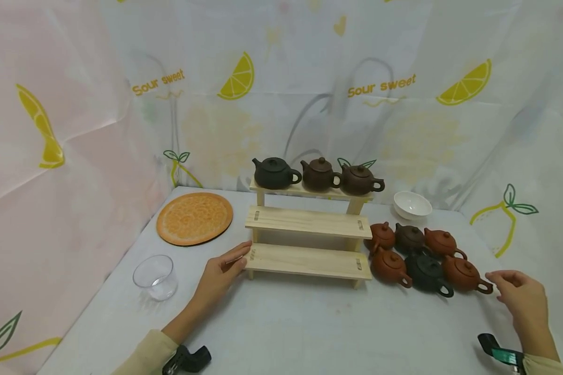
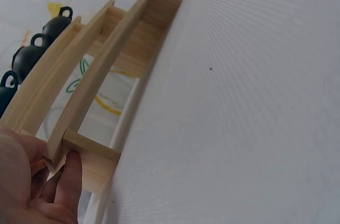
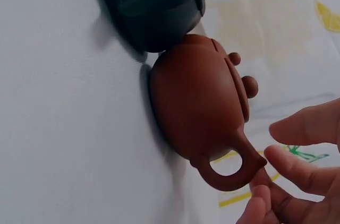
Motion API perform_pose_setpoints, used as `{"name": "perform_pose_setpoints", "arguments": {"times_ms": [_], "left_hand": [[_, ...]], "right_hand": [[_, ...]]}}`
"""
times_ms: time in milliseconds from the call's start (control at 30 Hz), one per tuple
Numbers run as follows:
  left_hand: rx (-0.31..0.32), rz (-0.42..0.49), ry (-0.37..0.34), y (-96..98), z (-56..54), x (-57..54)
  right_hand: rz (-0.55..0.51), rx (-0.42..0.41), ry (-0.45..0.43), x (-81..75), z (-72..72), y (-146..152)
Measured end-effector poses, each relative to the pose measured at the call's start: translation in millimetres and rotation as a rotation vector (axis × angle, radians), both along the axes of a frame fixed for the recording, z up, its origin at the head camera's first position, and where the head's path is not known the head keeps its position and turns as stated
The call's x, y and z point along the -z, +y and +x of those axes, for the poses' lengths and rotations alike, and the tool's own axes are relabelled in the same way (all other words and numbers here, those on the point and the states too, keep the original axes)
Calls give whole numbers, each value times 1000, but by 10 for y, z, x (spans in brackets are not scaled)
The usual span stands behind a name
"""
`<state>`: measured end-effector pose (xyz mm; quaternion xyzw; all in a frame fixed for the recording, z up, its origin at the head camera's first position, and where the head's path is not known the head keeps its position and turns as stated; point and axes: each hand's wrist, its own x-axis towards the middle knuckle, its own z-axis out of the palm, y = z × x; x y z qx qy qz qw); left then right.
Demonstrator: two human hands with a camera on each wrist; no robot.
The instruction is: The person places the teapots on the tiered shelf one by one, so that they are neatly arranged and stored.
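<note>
My left hand (image 1: 222,273) holds the left end of the lowest step of a three-tier wooden stand (image 1: 309,259); in the left wrist view, its fingers (image 2: 68,187) curl around the board's end. At the right, my right hand (image 1: 525,297) is by the handle of a reddish-brown teapot (image 1: 462,273). The right wrist view shows the fingertips right at that handle (image 3: 228,179), the thumb apart from it. Next to this teapot stands a dark green-black teapot (image 1: 427,271). On the top tier sit a black teapot (image 1: 274,173) and two dark brown teapots (image 1: 319,174).
Several more teapots, among them a reddish one (image 1: 389,265) and a dark brown one (image 1: 409,238), crowd right of the stand. Behind them is a white bowl (image 1: 412,205). A round orange-patterned mat (image 1: 194,219) and a clear glass (image 1: 156,278) are on the left.
</note>
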<state>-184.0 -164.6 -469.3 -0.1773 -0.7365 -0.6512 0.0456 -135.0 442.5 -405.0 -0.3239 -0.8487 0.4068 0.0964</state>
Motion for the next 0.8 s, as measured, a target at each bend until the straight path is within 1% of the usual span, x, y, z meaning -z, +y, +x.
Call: {"name": "perform_pose_setpoints", "arguments": {"times_ms": [167,267,433,600,800], "left_hand": [[-1,-6,-4,4,0,-1],[-3,-9,-9,5,10,-6],[-9,0,-8,11,15,-19],[-1,9,-9,15,12,-16],[6,21,-6,8,8,-10]], "right_hand": [[-35,-39,-113,66,-7,46],[-61,-56,-141,102,-17,82],[-79,-104,-133,117,-41,165],[-154,-157,-108,113,-47,207],[-229,-201,-93,94,-37,179]]}}
